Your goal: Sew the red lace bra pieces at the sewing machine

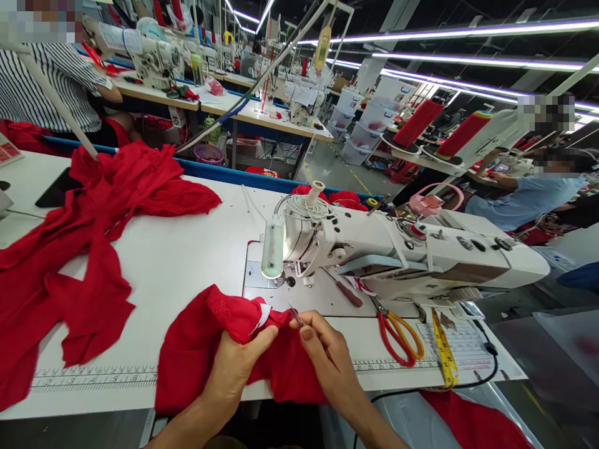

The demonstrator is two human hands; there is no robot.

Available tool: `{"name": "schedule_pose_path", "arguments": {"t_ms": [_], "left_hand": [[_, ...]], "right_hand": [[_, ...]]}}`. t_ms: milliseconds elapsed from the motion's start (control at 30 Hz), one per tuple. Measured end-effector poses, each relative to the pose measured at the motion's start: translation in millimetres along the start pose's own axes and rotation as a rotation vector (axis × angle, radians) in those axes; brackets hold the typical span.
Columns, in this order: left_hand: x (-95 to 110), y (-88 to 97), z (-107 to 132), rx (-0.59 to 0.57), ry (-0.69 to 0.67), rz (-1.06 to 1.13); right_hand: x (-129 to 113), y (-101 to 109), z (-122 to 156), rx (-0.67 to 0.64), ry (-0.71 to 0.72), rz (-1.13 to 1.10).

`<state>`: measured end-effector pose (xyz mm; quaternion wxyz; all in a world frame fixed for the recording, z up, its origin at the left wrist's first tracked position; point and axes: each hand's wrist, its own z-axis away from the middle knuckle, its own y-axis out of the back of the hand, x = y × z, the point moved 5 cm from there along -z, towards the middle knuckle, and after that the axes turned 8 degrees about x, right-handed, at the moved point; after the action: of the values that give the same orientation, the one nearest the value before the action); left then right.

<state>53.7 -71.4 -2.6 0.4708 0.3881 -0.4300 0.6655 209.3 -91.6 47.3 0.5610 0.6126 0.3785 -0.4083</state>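
A red garment (187, 349) lies bunched at the table's front edge, with a white label or strip (264, 313) showing at its upper fold. My left hand (236, 362) is closed on the cloth, thumb pressed just below the white strip. Between the thumb and fingers of my right hand (325, 355) is a slim pointed metal tool (296, 315), perhaps tweezers; its tip points at the red cloth beside the strip. Behind both hands stands a white sewing machine (365, 240) with its needle area just beyond the garment.
A heap of red fabric (100, 249) covers the table's left. To the right lie scissors (397, 337), a dark-handled tool (349, 293), a yellow tape measure (444, 352) and a paper sheet (463, 346). Red thread cones (416, 125) stand behind. Co-workers sit at left and right.
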Motion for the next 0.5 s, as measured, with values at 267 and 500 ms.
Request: {"name": "schedule_pose_path", "arguments": {"t_ms": [267,500], "left_hand": [[8.1,-1.7,0.5,0.001,-0.046,-0.055],[5.4,-1.5,0.6,0.011,-0.061,-0.067]], "right_hand": [[-13.0,6.1,18.9,0.005,0.268,0.452],[-12.0,4.6,14.8,0.006,0.303,0.523]]}}
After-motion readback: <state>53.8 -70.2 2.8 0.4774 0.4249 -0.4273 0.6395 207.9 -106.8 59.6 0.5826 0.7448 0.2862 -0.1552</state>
